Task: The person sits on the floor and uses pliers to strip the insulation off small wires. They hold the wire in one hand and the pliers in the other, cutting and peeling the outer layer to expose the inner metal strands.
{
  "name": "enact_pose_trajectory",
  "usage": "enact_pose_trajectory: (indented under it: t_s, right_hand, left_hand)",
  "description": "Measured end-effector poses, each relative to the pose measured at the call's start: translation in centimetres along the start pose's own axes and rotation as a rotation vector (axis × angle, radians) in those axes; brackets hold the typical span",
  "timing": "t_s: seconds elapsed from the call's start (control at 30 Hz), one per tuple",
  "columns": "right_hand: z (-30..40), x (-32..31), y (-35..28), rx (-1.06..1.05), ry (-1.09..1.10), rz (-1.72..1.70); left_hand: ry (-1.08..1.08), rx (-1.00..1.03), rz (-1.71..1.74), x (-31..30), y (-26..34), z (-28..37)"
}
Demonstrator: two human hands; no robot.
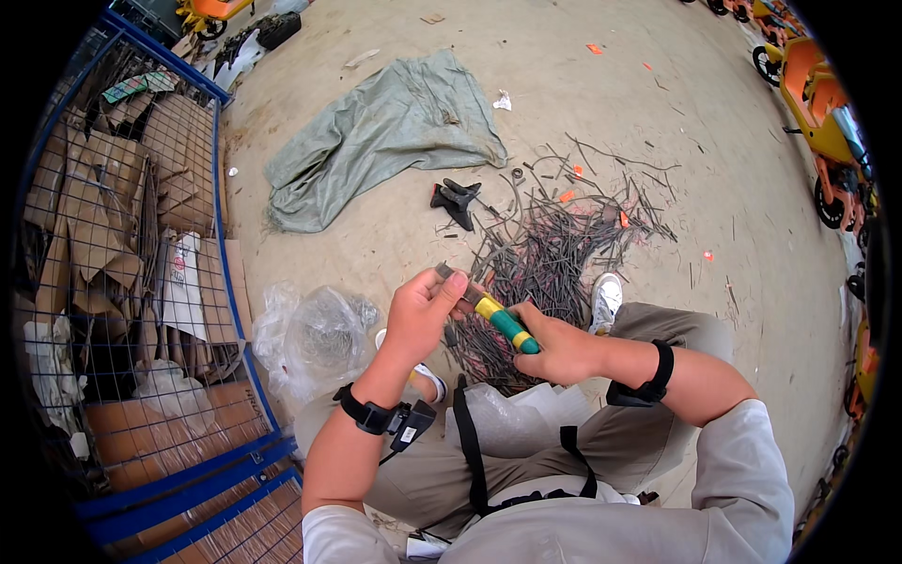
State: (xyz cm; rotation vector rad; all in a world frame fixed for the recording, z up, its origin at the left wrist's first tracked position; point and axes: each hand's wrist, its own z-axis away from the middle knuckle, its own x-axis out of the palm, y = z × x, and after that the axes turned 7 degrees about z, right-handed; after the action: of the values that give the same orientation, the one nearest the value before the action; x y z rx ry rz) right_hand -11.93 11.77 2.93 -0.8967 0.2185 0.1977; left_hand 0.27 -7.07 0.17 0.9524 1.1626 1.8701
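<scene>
My right hand (560, 345) is closed on the green and yellow handle (506, 324) of a hand tool with a flat, dark metal blade, perhaps a knife. At the blade's far end, the thumb and fingers of my left hand (425, 310) pinch together; a short dark piece shows past the thumb, and I cannot tell whether it belongs to the blade. Beneath both hands, a heap of dark cut cable sheathing strips (546, 261) lies on the concrete floor, with thin reddish bits among them.
A blue wire-mesh cage (225, 282) of cardboard stands at left, with clear plastic bags (320, 338) beside it. A green woven sack (394, 134) and black gloves (458, 201) lie ahead. Orange and yellow ride-on bikes (810, 106) line the right. Bubble wrap (511, 423) lies between my legs.
</scene>
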Motion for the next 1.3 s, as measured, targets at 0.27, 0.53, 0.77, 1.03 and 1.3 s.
enact_pose_trajectory:
  t_s: [0.27, 0.53, 0.77, 1.03, 1.3]
  right_hand:
    - [0.0, 0.3, -0.1, -0.034, 0.037, 0.045]
    - [-0.3, 0.7, 0.2, -0.057, 0.062, 0.092]
    - [-0.4, 0.8, 0.4, -0.073, 0.08, 0.114]
    - [-0.5, 0.9, 0.6, -0.088, 0.097, 0.113]
    - [-0.7, 0.9, 1.5, -0.133, 0.106, -0.001]
  left_hand:
    - [0.009, 0.024, -0.01, -0.2, 0.1, 0.1]
    - [0.042, 0.045, -0.001, 0.0, 0.3, 0.4]
    - [0.047, 0.051, -0.009, 0.0, 0.2, 0.3]
    - [0.051, 0.057, -0.007, 0.0, 0.1, 0.2]
    - [0.028, 0.035, 0.034, 0.2, 0.7, 0.1]
